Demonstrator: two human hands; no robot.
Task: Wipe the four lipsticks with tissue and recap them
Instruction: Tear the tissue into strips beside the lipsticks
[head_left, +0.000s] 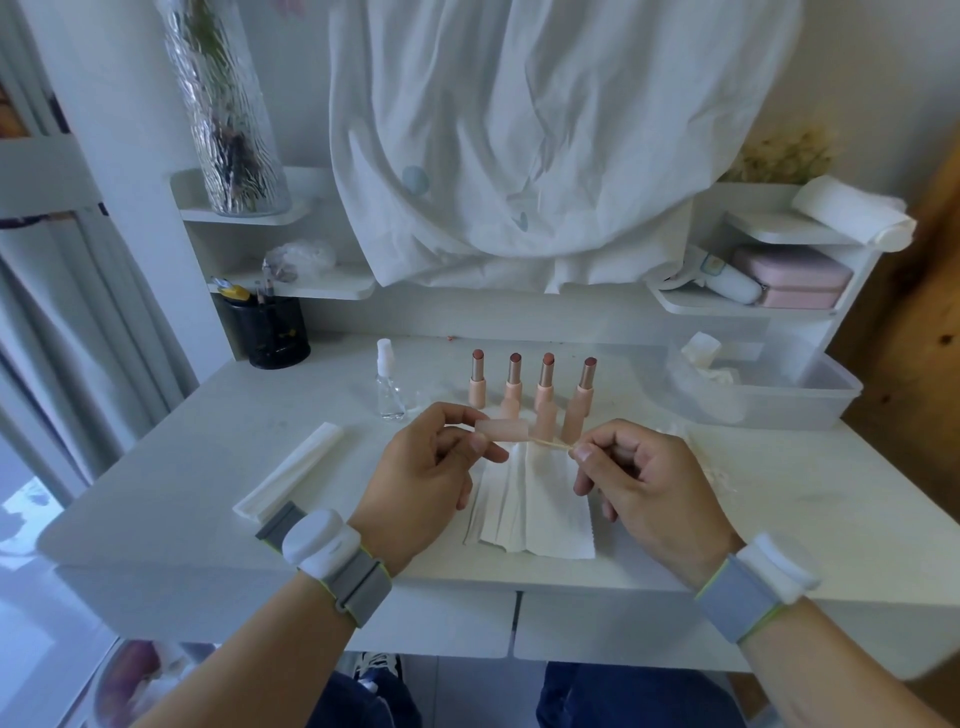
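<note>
At centre frame, above the white counter, the left hand pinches a pale pink translucent lipstick cap lying sideways, while the right hand pinches a thin wooden stick whose tip points into the cap's open end. Below both, a creased white tissue sheet lies flat. Just behind the hands, four uncapped lipsticks with peach bases and metallic tubes stand upright in a row, a small clear spray bottle to their left.
</note>
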